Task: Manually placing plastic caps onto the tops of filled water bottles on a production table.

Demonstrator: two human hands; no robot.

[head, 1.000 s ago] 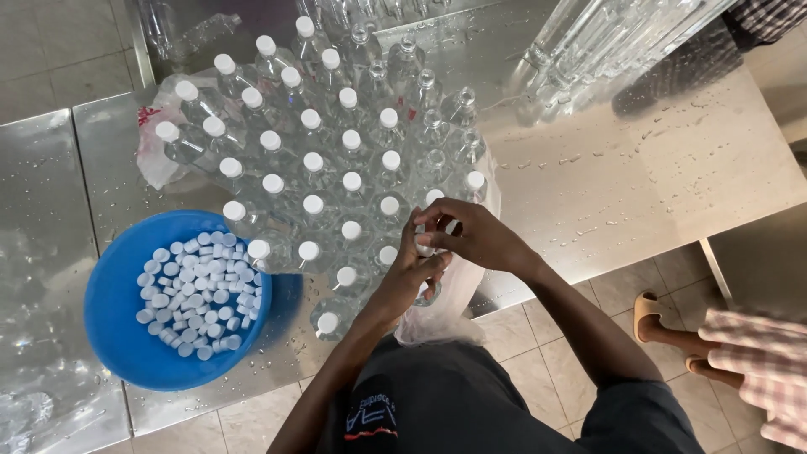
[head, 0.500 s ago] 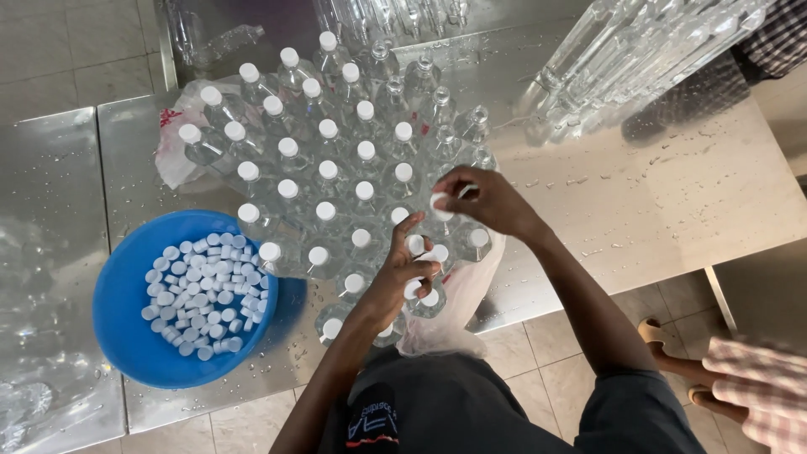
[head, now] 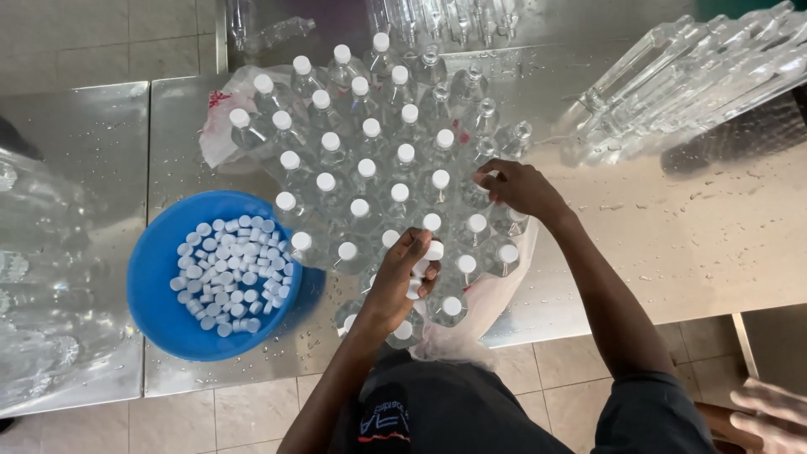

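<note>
Several clear plastic bottles (head: 380, 181) stand packed upright on a steel table (head: 689, 244), most with white caps. My left hand (head: 402, 282) hovers over the near bottles and holds several loose white caps (head: 423, 269) in its fingers. My right hand (head: 519, 187) reaches further out and pinches the top of a bottle (head: 483, 181) at the right side of the cluster; whether a cap sits under the fingers is hidden. A few bottles (head: 500, 139) at the far right stand uncapped.
A blue bowl (head: 160, 294) full of white caps sits at the left near the table's front edge. Bagged empty bottles lie at the far right (head: 698, 76) and far left (head: 42, 277). Another person's hand (head: 769, 408) shows at the bottom right.
My right hand has moved away from my left hand, up and to the right, onto a bottle at the cluster's right side. My left hand stays over the near bottles with the caps.
</note>
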